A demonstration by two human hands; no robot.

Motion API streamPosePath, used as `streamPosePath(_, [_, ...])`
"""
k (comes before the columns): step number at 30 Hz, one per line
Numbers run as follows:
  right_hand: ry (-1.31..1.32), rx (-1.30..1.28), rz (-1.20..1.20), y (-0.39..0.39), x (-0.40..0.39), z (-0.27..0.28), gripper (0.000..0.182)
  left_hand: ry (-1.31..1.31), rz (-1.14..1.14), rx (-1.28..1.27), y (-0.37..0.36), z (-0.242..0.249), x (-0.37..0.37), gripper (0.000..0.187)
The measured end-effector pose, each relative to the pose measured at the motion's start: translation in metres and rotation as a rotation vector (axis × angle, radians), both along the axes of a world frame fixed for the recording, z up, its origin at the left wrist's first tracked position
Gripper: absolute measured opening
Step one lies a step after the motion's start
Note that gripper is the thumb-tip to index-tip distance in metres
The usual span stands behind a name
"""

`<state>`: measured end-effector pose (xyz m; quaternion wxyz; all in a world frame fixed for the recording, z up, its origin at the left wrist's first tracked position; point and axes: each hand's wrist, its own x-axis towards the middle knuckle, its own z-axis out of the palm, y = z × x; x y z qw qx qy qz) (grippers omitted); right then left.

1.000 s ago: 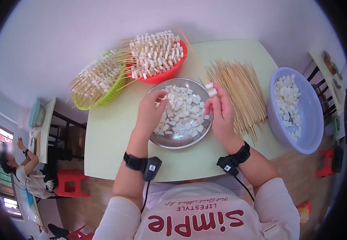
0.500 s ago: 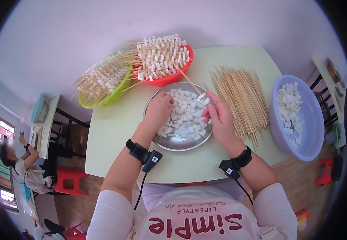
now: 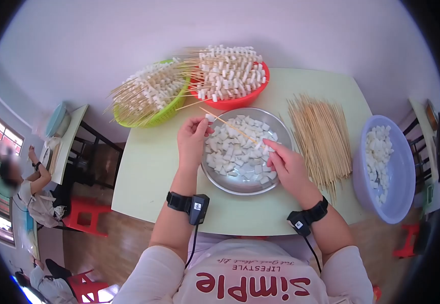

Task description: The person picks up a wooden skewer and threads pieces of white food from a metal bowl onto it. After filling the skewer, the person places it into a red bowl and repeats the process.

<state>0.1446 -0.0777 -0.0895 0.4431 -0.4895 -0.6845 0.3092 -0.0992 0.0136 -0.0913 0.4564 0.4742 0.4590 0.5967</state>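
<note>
My right hand (image 3: 287, 161) pinches a wooden skewer (image 3: 232, 126) with white pieces at its lower end, over the right side of a round metal tray (image 3: 240, 190). The skewer's bare tip points up and left. Near that tip, my left hand (image 3: 193, 136) holds a white piece (image 3: 210, 117) between thumb and fingers, above the tray's left edge. Many loose white pieces (image 3: 235, 149) lie in the tray.
Behind the tray, a green basket (image 3: 161, 116) and a red basket (image 3: 240, 103) hold loaded skewers. Bare skewers (image 3: 321, 142) lie to the right, beside a purple basin (image 3: 400, 177) of white pieces. Another person (image 3: 37, 197) sits far left.
My left hand has risen out of the tray with a white piece. The skewer in my right hand now slants further left, and the view has shifted.
</note>
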Motion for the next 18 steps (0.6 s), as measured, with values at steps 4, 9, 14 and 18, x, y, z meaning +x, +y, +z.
streamPosePath(4, [-0.076,0.031,0.02,-0.001,-0.003,0.001,0.034,-0.134,0.094,0.017,0.002,-0.007,-0.013,0.016])
streamPosePath(9, [-0.106,0.039,0.012,0.0,-0.002,-0.003,0.033,-0.184,0.116,0.016,0.006,-0.015,-0.015,0.017])
streamPosePath(14, [-0.146,0.036,0.013,0.0,-0.003,-0.003,0.033,-0.189,0.127,0.025,0.004,-0.01,-0.015,0.017])
streamPosePath(18, [-0.128,0.017,0.009,-0.001,-0.004,-0.001,0.033,-0.123,0.133,0.059,0.004,-0.011,-0.015,0.017])
